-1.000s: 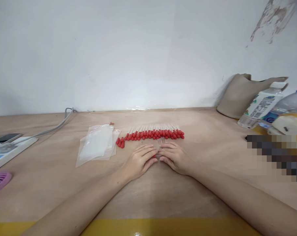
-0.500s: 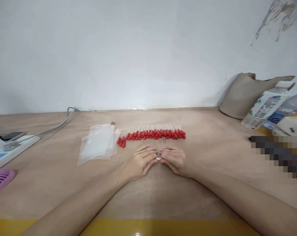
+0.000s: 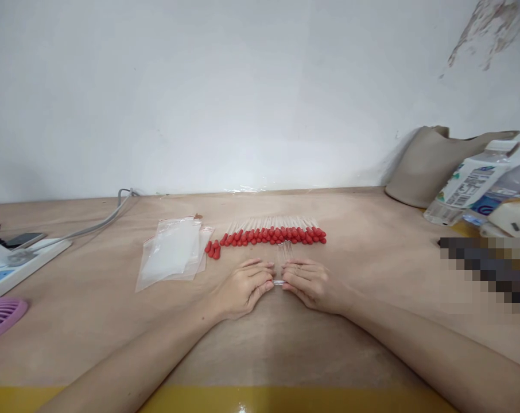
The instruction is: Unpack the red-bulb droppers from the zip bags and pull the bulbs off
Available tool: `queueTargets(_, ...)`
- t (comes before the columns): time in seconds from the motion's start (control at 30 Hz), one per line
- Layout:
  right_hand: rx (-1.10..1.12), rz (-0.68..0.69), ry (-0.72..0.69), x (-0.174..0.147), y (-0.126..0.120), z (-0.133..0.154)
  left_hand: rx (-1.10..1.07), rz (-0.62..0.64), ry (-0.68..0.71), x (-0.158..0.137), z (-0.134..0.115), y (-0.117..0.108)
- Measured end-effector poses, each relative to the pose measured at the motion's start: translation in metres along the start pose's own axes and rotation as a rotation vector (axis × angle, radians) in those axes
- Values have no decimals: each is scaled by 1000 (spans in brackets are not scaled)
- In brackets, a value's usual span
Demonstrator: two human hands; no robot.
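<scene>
Between the fingertips of the two hands, low over the worktop [image 3: 243,355], lies a clear tube [image 3: 279,282], its long axis running left to right. The left hand [image 3: 245,288] pinches its left end and the right hand [image 3: 307,282] its right end, so neither is nearer; only the middle shows, both ends being hidden by the fingers. Just beyond, several loose tubes [image 3: 284,249] point away from the person, crosswise to the held one and nearest the right hand. Past them a row of red-bulbed droppers [image 3: 272,234] spreads sideways, with a few loose red bulbs [image 3: 213,249] at its left end and clear bags [image 3: 169,252] further left. The wood-toned worktop meets a pale wall [image 3: 243,92]; a bottle [image 3: 466,186] leans far right.
</scene>
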State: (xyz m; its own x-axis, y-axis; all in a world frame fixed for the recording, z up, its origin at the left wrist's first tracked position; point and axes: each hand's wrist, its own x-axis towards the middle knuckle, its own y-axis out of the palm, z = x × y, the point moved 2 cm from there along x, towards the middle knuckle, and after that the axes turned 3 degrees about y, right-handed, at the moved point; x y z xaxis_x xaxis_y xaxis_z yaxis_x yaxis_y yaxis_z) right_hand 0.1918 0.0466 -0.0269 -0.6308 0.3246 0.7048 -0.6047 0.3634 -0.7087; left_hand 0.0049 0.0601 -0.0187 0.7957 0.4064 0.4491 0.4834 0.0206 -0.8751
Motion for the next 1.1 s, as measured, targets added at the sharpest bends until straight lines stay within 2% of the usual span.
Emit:
queueTargets(0.43, -80, -53, -84, 2, -4, 4, -67, -6, -5, 0, -3, -6)
queueTargets(0.63, 84, 2, 78, 1, -3, 0, 3, -118, 26, -2, -4, -4)
queueTargets(0.77, 206, 26, 195, 0, 3, -4, 37, -141, 24, -2, -4, -3)
queueTargets(0.93, 241, -9, 208, 2, 10, -4, 106, -166, 48, -1, -5, -2)
queueTargets(1.1, 279, -24, 173, 4, 10, -2, 264, -235, 169, 3, -7, -3)
